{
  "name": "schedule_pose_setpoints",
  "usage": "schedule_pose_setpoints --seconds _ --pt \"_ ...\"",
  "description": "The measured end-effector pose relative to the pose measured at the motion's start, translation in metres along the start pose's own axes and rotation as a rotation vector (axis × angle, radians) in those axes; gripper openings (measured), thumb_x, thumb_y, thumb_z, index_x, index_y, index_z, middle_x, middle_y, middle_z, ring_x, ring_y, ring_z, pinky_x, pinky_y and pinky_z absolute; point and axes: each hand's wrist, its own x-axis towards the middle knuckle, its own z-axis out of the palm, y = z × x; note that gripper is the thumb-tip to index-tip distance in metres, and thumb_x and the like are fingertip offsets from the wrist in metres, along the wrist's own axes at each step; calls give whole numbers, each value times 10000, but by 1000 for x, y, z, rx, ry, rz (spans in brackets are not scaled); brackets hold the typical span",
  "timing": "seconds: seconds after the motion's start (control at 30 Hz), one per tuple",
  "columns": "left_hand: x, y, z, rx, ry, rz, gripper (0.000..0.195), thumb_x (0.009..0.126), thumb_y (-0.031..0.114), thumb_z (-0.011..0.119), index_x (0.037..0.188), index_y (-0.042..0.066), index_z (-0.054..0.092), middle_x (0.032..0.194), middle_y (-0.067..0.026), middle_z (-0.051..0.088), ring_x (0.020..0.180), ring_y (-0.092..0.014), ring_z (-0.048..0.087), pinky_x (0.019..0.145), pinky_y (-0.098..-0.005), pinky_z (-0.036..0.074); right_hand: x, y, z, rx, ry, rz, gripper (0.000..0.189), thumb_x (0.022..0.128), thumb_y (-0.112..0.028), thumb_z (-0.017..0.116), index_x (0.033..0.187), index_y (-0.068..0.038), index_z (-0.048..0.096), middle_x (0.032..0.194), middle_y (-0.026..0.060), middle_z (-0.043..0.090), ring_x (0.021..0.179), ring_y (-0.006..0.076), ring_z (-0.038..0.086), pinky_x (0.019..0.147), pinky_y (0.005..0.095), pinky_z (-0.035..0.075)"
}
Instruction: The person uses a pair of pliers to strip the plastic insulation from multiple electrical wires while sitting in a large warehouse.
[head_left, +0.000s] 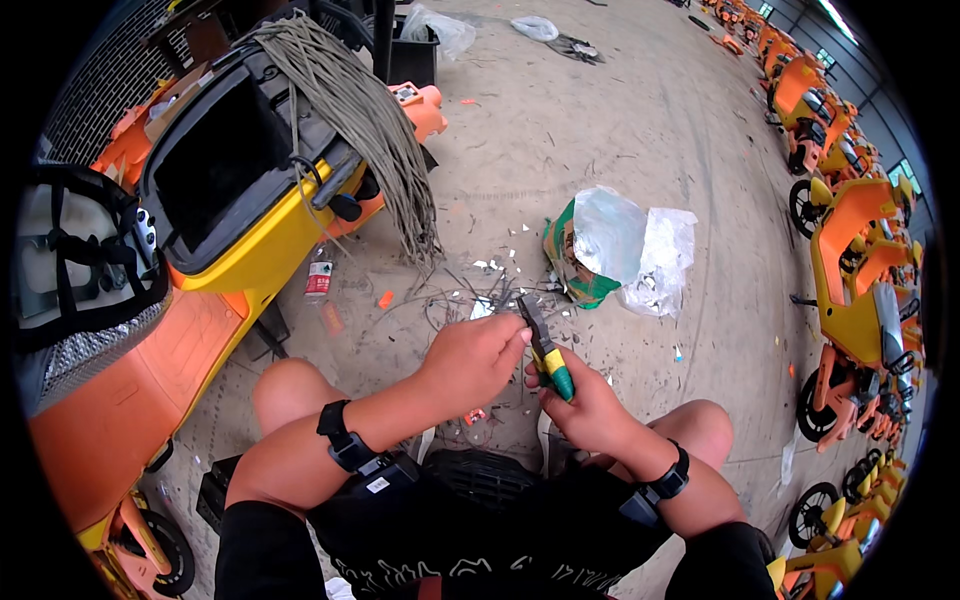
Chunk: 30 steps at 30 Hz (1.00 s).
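My right hand (592, 409) is closed around a pair of pliers (556, 367) with green and yellow handles. Their dark jaws point up and away from me. My left hand (474, 358) is curled, thumb and forefinger pinched right beside the jaws. Whatever may sit between those fingertips is hidden. Beyond both hands, thin dark wire scraps (495, 289) and white fragments (481, 308) are strewn over the concrete floor (585, 142). A green and brown bag with a silvery lining (609, 234) lies just past them.
To my left stands a yellow and orange scooter (247, 255), with a bundle of grey cord (360, 112) draped over it. A plastic bottle (319, 274) is beside it. Clear plastic sheeting (664, 259) adjoins the bag. Several orange and yellow scooters (855, 262) line the right side.
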Motion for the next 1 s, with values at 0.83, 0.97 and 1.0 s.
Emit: schedule_pose_setpoints --seconds 0.83,0.97,1.0 --pt "3 -4 -4 -51 26 46 156 978 187 636 1001 35 659 738 -77 643 631 -183 592 588 -331 469 1 -5 0 -98 66 27 344 999 -119 620 1308 -27 499 1090 65 659 966 157 619 860 324 513" --pt "3 -2 -3 -137 41 28 156 975 191 607 1021 49 652 714 -154 609 592 -318 607 565 -398 468 1 -2 2 -97 65 -33 442 993 -105 624 1391 -26 449 1132 89 661 1022 170 630 910 322 506" --pt "3 -1 -4 -208 -16 -60 162 981 191 601 1026 44 651 707 -132 610 578 -284 593 559 -385 461 1 3 1 -102 62 -50 477 991 -101 626 1418 -24 429 1147 97 660 1042 177 632 927 322 502"
